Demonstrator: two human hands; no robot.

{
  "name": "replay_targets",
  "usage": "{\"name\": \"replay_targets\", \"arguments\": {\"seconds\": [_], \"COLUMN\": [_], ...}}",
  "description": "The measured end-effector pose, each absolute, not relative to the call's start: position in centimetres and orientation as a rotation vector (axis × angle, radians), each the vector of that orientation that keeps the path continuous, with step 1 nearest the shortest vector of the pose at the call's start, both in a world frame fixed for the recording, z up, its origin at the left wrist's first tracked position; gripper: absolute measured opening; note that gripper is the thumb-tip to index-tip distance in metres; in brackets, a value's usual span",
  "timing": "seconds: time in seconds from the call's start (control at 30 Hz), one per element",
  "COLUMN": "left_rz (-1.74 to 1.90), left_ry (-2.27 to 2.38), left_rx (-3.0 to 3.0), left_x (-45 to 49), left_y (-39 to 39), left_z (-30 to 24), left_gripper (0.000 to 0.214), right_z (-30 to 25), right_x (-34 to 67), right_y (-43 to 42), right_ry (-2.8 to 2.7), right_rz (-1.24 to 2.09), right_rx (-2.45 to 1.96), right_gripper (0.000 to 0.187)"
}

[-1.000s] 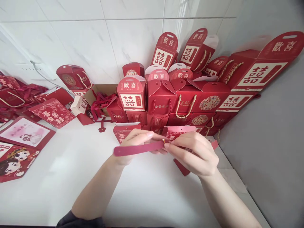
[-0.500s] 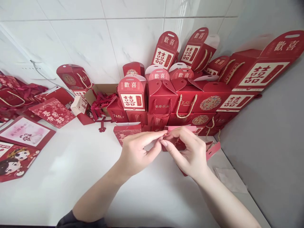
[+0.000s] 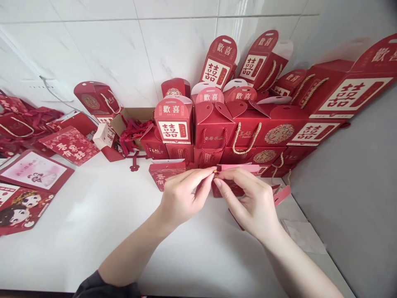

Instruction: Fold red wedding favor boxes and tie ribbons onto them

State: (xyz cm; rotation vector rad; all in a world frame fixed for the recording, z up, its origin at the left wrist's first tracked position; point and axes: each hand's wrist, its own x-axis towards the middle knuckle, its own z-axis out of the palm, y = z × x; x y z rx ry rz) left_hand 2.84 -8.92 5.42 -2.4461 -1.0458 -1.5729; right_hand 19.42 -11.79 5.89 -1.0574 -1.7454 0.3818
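Above the white table, my left hand [image 3: 182, 196] and my right hand [image 3: 256, 203] meet with thumbs and forefingers pinched together. A tiny yellowish piece [image 3: 215, 171] shows at the fingertips, too small to name; some dark red shows beside it. Just behind my fingers is a red box [image 3: 234, 189] with a pink flap [image 3: 245, 167] standing up at its top, mostly covered by my right hand. An upright red card box [image 3: 158, 176] with light lettering stands behind my left hand.
Stacked red gift boxes [image 3: 214, 118] with rope handles line the tiled wall. An open cardboard box [image 3: 118, 125] holds dark red ribbons [image 3: 135, 132]. Flat printed cards [image 3: 70, 145] lie at the left. Clear packaging [image 3: 302, 234] lies by the grey side wall [image 3: 356, 186].
The view has shifted slightly. My hands stay pinched together, and the yellowish piece at the fingertips shows more plainly, with the left fingers a little lifted around it.
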Motion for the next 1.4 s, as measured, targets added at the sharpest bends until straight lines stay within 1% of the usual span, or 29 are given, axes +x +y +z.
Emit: {"name": "replay_targets", "arguments": {"seconds": [0.13,0.27,0.43,0.57,0.73,0.87,1.07,1.17,1.27,1.4], "left_rz": [-1.581,-1.531,-1.349,-1.228,-1.148,-1.103,-1.218,-1.312,-1.517,-1.941], "left_ry": [-1.028,-1.007,-0.863,-0.785,-0.757,-0.780,-0.865,-1.058,-1.417,-1.787], "left_rx": [-2.425,-2.366,-2.317,-2.349,-2.400,-2.439,-2.576,-2.726,-2.924,-3.110], "left_x": [2.9,2.9,2.6,2.3,2.3,2.5,2.4,2.2,2.2,2.3], "left_y": [-9.0,-8.9,-8.6,-8.4,-8.2,-8.3,-8.5,-8.5,-8.6,-8.7], "left_z": [5.4,5.1,5.1,5.3,5.3,5.2,5.0,5.2,5.8,6.7], "left_gripper": [0.024,0.026,0.029,0.029,0.023,0.023,0.019,0.015,0.017,0.026], "right_z": [6.0,5.8,5.5,5.4,5.4,5.6,5.3,5.4,6.0,6.1], "right_x": [19.3,19.2,19.4,19.4,19.3,19.4,19.7,20.1,20.7,21.5], "right_y": [-12.0,-12.1,-11.9,-11.7,-11.5,-11.5,-11.4,-11.4,-11.4,-11.0], "right_ry": [-1.681,-1.625,-1.626,-1.648,-1.658,-1.687,-1.717,-1.756,-1.840,-1.929], "right_rz": [0.419,0.401,0.480,0.403,0.432,0.322,0.383,0.413,0.378,0.125], "right_rx": [-1.078,-1.118,-1.125,-1.148,-1.184,-1.181,-1.122,-1.095,-1.055,-0.907], "right_gripper": [0.006,0.009,0.011,0.008,0.006,0.005,0.006,0.007,0.010,0.017]}}
